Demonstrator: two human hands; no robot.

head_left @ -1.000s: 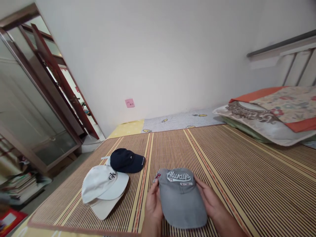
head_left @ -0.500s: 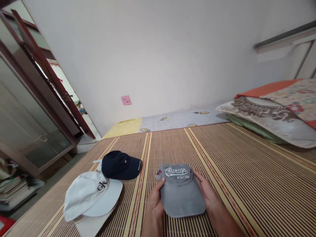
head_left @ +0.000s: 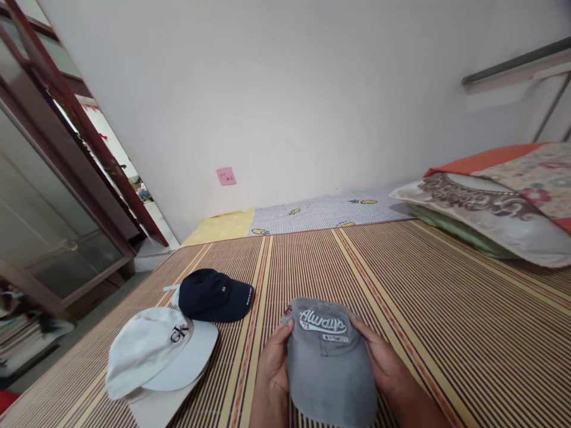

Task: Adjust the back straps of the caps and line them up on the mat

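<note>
A grey baseball cap (head_left: 330,362) with "Always" stitched on its front is held above the striped mat, its brim toward me. My left hand (head_left: 273,359) grips its left side, thumb on the outside. On the opposite side my right hand (head_left: 383,359) holds the cap, with the fingers partly hidden behind it. To the left lies a white cap (head_left: 147,351) with dark letters, on top of another pale brim (head_left: 156,407). Just behind it is a navy cap (head_left: 212,295), its brim pointing right.
A striped bamboo mat (head_left: 303,261) covers the bed. Pillows (head_left: 482,208) are piled at the right, beside an orange-edged floral cloth (head_left: 530,172). A pink note (head_left: 226,176) sticks to the white wall. At the left stand a glass-paned door (head_left: 57,220) and stacked papers (head_left: 27,345).
The grey cap has come a little closer to me and tilted so that its front faces up more, both hands still on it. The view has shifted slightly.
</note>
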